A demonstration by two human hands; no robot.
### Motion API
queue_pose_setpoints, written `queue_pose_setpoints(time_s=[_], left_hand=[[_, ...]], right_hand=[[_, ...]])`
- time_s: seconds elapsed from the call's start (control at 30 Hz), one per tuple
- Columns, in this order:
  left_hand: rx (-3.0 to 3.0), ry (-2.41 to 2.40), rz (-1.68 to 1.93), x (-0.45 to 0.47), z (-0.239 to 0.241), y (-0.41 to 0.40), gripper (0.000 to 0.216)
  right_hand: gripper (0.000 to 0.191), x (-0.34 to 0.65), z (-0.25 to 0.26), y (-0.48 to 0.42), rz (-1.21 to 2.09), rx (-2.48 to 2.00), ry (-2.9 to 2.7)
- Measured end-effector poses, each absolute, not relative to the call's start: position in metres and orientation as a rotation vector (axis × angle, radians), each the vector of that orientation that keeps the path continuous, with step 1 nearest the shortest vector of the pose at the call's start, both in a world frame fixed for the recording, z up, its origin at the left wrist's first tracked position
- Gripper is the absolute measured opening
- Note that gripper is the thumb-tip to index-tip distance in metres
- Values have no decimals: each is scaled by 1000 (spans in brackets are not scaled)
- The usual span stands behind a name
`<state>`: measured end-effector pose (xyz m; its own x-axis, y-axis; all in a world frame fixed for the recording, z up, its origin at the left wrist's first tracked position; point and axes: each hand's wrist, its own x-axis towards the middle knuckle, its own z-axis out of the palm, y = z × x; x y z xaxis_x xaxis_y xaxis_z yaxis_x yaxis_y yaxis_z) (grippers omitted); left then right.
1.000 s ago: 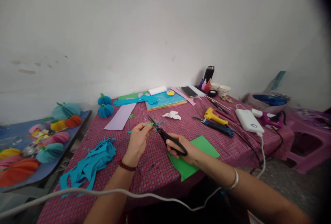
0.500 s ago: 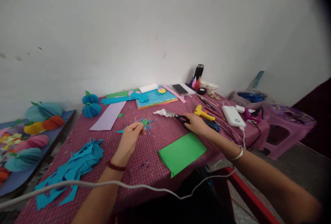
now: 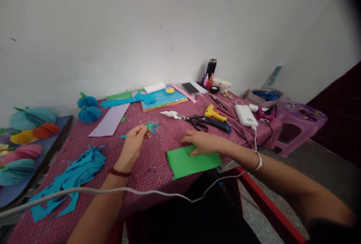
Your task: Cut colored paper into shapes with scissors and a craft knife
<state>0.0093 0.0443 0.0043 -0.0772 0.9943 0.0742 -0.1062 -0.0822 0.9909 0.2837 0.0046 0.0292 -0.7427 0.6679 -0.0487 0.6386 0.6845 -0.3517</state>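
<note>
My left hand [image 3: 134,140] pinches a small green paper piece [image 3: 149,126] above a heap of blue and green paper scraps [image 3: 154,130]. My right hand [image 3: 201,142] holds nothing; its thumb is apart from the fingers, over the upper edge of a folded green paper sheet [image 3: 188,165]. Whether the fingertips touch the sheet or the cloth is hard to tell. Beyond that hand lie black-handled scissors [image 3: 197,122], their blades pointing left near a crumpled white tissue [image 3: 170,114]. A yellow glue gun [image 3: 214,113] rests right of the scissors.
Blue paper strips [image 3: 76,170] are piled at the left, near a lilac sheet [image 3: 109,122] and blue paper pumpkins [image 3: 88,113]. A white power bank [image 3: 246,115] lies at the right. Its white cable [image 3: 146,195] crosses in front of my arms. A black flask [image 3: 211,68] stands at the back.
My right hand has let go of the scissors, which now lie on the table, and has moved toward me over the green sheet. My left hand still pinches the green piece. The view has shifted slightly.
</note>
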Motion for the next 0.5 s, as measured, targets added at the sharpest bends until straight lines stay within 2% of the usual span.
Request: queue_pose_setpoints(time_s=[0.13,0.17,0.3,0.5], left_hand=[[1110,1107,1435,3,10,43,34],[1108,1103,1433,1,12,42,34],[1181,1107,1298,-1,19,38,37],[1391,1182,1091,-5,13,40,37]], right_hand=[[13,284,28,10,616,-1143,-2849],[10,283,27,14,615,-1115,-2858],[17,265,26,45,528,-1051,-2860],[13,219,20,95,348,-1055,-2814]])
